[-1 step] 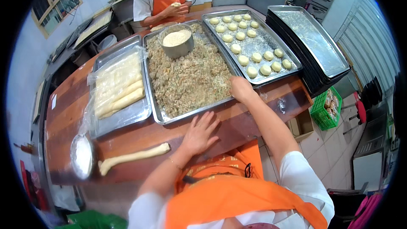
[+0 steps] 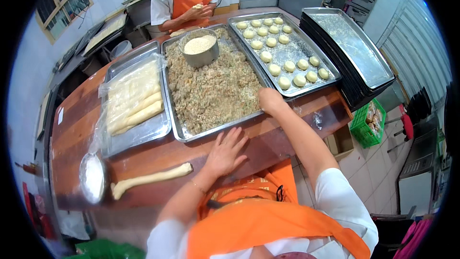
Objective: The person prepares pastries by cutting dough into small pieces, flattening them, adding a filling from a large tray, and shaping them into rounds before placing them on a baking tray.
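One shallow metal tray, spread with a crumbly brown filling, is set mid-table; clock directions are taken from its centre. At between three and four o'clock, its near right corner is met by the right hand, whose fingers are curled and partly hidden; whether anything is gripped there cannot be told. At six o'clock the left hand is laid palm down on the wooden tabletop, fingers spread, nothing held. Toward twelve, a straight-sided metal bowl of pale grains is seated on the filling. At nine o'clock, strips of dough are partly covered by clear plastic sheeting on another tray. A dough rope is laid at seven, and a bowl of white powder is placed at eight. At two, dough rounds are spaced over a floured tray; beyond it, more trays are stacked. Past twelve, toward eleven, a pale piece is held by a co-worker in an orange apron.
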`<state>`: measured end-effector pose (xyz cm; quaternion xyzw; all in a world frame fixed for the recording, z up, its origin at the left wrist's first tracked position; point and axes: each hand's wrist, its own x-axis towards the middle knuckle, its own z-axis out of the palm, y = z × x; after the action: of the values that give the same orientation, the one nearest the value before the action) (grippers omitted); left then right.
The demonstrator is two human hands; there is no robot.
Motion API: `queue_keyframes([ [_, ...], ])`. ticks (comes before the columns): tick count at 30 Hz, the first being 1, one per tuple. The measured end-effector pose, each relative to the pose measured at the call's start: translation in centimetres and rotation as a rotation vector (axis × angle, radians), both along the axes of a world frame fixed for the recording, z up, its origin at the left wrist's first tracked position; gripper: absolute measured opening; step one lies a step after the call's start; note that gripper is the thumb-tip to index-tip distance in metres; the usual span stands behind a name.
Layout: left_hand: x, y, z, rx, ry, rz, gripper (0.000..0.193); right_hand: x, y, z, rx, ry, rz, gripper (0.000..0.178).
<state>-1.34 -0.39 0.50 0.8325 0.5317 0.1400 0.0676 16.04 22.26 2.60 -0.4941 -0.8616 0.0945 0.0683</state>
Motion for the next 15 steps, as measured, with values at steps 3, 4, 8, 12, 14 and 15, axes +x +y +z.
queue_keyframes([
  [3,-0.1,-0.2,-0.5,0.009,-0.029,0.021,0.063,-1.9,2.8,-1.4,-0.032,-0.050,0.051,0.019],
  [4,-0.1,-0.1,-0.5,0.008,-0.036,0.023,0.062,-2.2,3.7,-1.6,0.014,0.059,0.097,0.019],
  [8,-0.1,0.0,-0.3,0.010,-0.075,0.033,0.060,-4.0,5.9,-2.7,0.421,0.164,0.080,0.055],
  [12,-0.2,-0.3,-0.4,-0.015,-0.049,0.051,0.059,-5.5,5.8,-3.1,0.109,0.153,-0.027,0.055],
  [14,-0.3,-0.4,-0.7,-0.019,-0.051,0.063,0.059,-5.3,4.6,-2.6,0.055,0.106,0.035,0.050],
  [15,-0.3,-0.3,-0.7,-0.032,-0.052,0.065,0.059,-4.9,4.1,-2.4,0.035,0.079,0.063,0.048],
])
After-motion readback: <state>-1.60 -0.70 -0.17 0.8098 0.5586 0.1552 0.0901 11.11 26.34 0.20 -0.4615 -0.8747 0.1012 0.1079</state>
